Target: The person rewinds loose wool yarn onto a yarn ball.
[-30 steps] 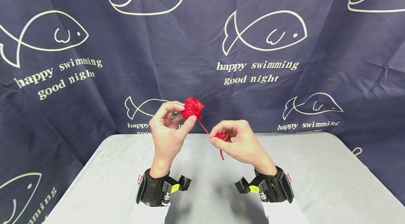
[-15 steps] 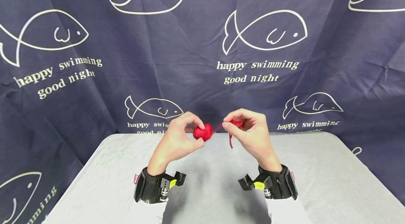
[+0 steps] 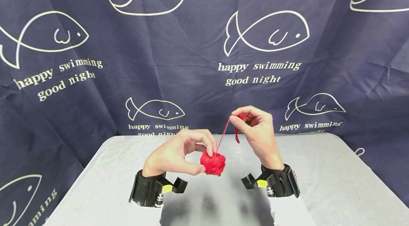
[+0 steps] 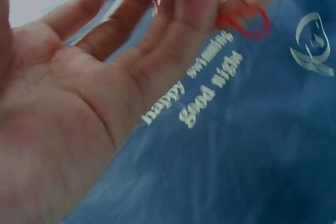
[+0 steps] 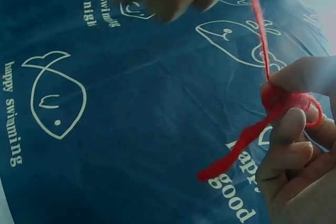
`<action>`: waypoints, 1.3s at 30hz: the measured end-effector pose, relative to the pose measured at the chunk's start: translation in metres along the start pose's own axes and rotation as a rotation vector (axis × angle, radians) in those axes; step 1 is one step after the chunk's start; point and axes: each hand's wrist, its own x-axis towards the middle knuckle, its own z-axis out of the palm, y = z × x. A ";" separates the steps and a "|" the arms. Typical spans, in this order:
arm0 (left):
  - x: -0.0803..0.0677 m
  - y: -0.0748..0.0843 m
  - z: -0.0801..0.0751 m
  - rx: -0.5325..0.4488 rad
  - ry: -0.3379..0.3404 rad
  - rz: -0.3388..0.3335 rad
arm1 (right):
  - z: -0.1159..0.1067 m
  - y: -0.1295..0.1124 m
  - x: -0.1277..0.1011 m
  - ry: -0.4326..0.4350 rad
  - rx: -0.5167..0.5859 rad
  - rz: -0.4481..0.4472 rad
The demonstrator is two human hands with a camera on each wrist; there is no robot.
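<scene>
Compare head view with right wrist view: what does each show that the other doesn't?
Head only: the left hand holding the ball of yarn above the grey table, plus both wrist straps. Right wrist only: a close look at the yarn looped round the right hand's fingers, loose end hanging. Both: the right hand pinching the red strand, and the fish-print cloth.

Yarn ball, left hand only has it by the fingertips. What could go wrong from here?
1. The left hand holds the yarn ball only at the fingertips, above the table; a tug on the taut strand might pull it loose.
2. The right hand pinches the strand near its dangling end, so it could slip out.
</scene>
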 end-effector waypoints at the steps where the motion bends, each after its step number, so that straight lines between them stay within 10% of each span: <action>1: 0.000 0.001 0.000 -0.026 0.016 0.036 | 0.000 0.001 0.000 -0.005 -0.009 0.011; 10: 0.009 -0.001 0.006 -0.212 0.393 0.281 | 0.007 0.013 -0.002 -0.234 -0.124 0.058; 17: 0.018 -0.005 0.011 -0.189 0.863 0.197 | 0.015 0.011 -0.006 -0.421 -0.185 0.062; 21: 0.021 -0.011 0.012 -0.006 1.001 0.115 | 0.017 0.005 -0.009 -0.450 -0.228 0.046; 29: 0.017 -0.024 0.009 0.511 0.902 -0.003 | 0.017 -0.001 -0.009 -0.335 -0.157 -0.073; 39: 0.009 -0.021 0.007 0.567 0.548 -0.258 | 0.010 -0.002 -0.004 -0.067 -0.019 -0.034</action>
